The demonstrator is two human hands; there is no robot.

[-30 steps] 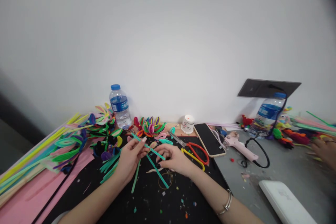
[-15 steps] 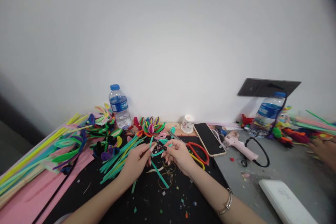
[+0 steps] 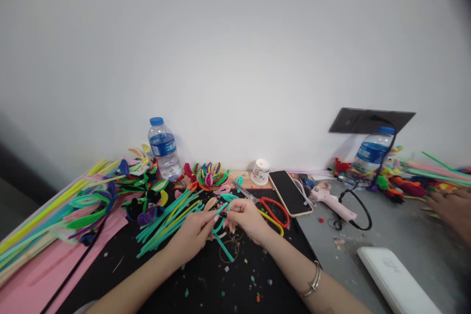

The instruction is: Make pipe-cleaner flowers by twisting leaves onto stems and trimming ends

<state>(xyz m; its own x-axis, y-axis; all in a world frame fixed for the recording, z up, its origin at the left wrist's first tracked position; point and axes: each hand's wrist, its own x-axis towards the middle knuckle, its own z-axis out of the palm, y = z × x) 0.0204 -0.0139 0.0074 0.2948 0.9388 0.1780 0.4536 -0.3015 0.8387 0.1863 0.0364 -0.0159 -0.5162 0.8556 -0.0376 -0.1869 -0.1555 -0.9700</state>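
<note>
My left hand (image 3: 196,229) and my right hand (image 3: 246,218) meet over the black mat. Both are closed, fingertips pinching a turquoise pipe cleaner (image 3: 223,246) whose tail hangs down toward the mat. Part of it is bent between the fingers, and the fingertips hide the exact grip. Just left of my left hand lies a bundle of turquoise and yellow pipe cleaners (image 3: 167,228). Behind my right hand rest scissors (image 3: 274,204) with orange-red and yellow handles. Looped pipe-cleaner petals (image 3: 222,189) lie beyond the fingertips.
A water bottle (image 3: 164,152), a paper cup (image 3: 261,172) and a phone (image 3: 291,193) stand or lie along the wall. To the right are a pink glue gun (image 3: 334,202), a white power bank (image 3: 393,277) and another person's hand (image 3: 451,208). Pipe-cleaner flowers (image 3: 91,206) fill the left.
My hands have drawn closer together, fingertips now meeting around the turquoise pipe cleaner. The scissors' blades show more clearly behind my right hand. The whole view has shifted slightly.
</note>
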